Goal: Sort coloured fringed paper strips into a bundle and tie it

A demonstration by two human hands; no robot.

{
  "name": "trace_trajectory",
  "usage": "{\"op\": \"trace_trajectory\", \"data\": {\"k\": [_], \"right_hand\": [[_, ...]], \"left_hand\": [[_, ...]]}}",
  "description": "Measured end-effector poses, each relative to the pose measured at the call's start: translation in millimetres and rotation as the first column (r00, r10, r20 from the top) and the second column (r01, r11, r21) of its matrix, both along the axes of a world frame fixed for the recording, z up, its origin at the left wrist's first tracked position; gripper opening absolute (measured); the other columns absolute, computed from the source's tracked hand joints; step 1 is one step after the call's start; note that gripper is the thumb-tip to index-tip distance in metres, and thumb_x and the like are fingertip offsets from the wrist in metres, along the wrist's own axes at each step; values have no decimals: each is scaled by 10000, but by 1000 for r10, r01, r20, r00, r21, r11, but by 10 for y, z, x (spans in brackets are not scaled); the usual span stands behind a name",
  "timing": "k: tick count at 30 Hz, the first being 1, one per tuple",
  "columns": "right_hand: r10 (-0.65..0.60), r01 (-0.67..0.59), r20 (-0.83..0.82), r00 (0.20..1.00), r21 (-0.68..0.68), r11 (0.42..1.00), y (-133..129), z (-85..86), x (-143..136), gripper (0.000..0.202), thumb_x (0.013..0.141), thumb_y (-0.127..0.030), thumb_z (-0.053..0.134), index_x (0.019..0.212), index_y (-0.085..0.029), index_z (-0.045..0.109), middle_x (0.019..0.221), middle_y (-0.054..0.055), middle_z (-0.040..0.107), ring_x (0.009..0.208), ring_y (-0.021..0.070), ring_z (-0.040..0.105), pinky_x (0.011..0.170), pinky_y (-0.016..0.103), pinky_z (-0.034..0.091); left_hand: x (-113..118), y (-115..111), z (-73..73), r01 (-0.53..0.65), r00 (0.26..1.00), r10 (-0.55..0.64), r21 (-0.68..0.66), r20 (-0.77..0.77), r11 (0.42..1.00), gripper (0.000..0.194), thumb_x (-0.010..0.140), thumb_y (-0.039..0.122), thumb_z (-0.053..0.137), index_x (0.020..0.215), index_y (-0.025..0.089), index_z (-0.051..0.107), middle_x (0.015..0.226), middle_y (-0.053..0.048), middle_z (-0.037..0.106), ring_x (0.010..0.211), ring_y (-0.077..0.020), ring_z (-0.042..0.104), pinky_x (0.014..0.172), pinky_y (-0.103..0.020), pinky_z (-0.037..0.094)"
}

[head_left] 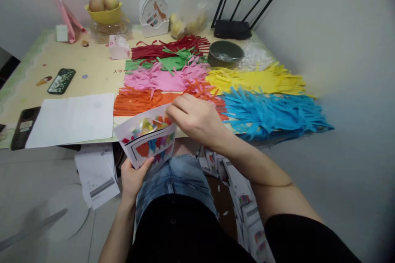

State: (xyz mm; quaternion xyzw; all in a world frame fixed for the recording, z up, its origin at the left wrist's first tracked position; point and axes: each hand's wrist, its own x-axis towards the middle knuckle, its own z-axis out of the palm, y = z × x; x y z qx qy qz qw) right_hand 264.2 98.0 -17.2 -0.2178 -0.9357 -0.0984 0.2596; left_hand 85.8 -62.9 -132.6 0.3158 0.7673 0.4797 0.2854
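My left hand (135,174) grips the lower edge of a white printed packet (151,146), thumb on its front. The packet tilts above my lap, and bright colored pieces show inside its upper part, with a picture of colorful tassels below. My right hand (197,117) is closed at the packet's upper right corner; its fingertips are partly hidden, so anything else in them is unclear. Just beyond lie orange tissue tassels (132,102), pink tassels (166,78), green tassels (175,62) and dark red tassels (166,49). Blue tassels (274,113) and yellow tassels (256,81) are on the right.
White paper (74,119) and two phones, one dark green (61,81), one black (26,127), lie at left. A dark bowl (226,52) and router (233,28) stand at the back right. A yellow fruit bowl (105,15) stands back left. Packets (251,213) fill the space beside my lap.
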Motion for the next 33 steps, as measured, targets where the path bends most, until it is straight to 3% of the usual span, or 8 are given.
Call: {"op": "trace_trajectory", "data": {"k": [3, 9, 12, 18, 22, 24, 28, 33], "right_hand": [[182, -164, 62, 981, -226, 960, 47, 61, -111, 251, 1022, -196, 480, 931, -139, 706, 881, 80, 702, 805, 171, 582, 666, 286, 373], [560, -220, 184, 808, -787, 577, 135, 162, -431, 231, 943, -107, 542, 906, -144, 767, 857, 35, 750, 676, 102, 579, 661, 227, 386], [591, -118, 310, 745, -811, 574, 109, 164, -479, 253, 930, -91, 532, 876, -133, 776, 806, 44, 744, 604, 99, 531, 614, 234, 373], [176, -207, -112, 978, -596, 776, 64, 107, -87, 235, 964, -181, 561, 1139, -159, 717, 1131, 100, 738, 1019, 205, 671, 891, 319, 499], [-140, -177, -555, 820, -479, 860, 4, -195, 233, 118, 960, -250, 593, 964, -212, 705, 1021, 65, 728, 1010, 193, 666, 943, 349, 525], [-296, -196, -643, 706, -580, 791, -68, -479, 279, 147, 916, -338, 667, 1011, -228, 677, 1076, 68, 709, 1008, 196, 668, 890, 346, 558], [-499, -460, -613, 613, -790, 406, -260, -1008, 167, 463, 847, -481, 733, 1210, -254, 555, 1069, 62, 721, 909, 184, 714, 793, 317, 598], [-586, -515, -630, 509, -769, 379, -364, -1144, 62, 419, 851, -468, 732, 1182, -271, 571, 885, 17, 694, 817, 164, 701, 767, 303, 583]], "left_hand": [[23, -13, 10, 86, 996, -86, -21, 7, 996, 414, 585, 472, 843, 806, 136, 741, 778, -82, 767, 723, -248, 715, 687, -335, 580], [87, 26, 10, 235, 972, -235, 30, 3, 972, 420, 626, 449, 846, 895, 146, 735, 823, -58, 763, 746, -217, 691, 696, -298, 552], [122, 48, -34, 217, 975, -219, 77, 28, 973, 437, 648, 460, 840, 934, 148, 728, 814, -41, 751, 736, -197, 673, 696, -283, 534], [99, 82, -115, 95, 968, -122, 133, 218, 987, 381, 677, 436, 838, 891, 140, 729, 795, -47, 760, 697, -184, 686, 676, -275, 549], [2, 105, -131, 12, 968, -52, 162, 245, 987, 378, 659, 408, 864, 885, 136, 729, 775, -44, 762, 684, -180, 695, 671, -270, 561], [-27, 125, -140, -22, 964, -26, 176, 264, 984, 390, 668, 408, 863, 917, 138, 733, 831, -54, 775, 726, -188, 712, 693, -273, 571], [-4, 184, -115, 34, 953, -96, 213, 287, 977, 430, 700, 431, 856, 988, 143, 715, 936, -79, 775, 812, -216, 736, 748, -297, 594], [28, 292, 10, 24, 985, -104, 480, 141, 877, 744, 791, 393, 819, 1419, 307, 428, 1178, -67, 698, 920, -177, 735, 839, -294, 593]]}}
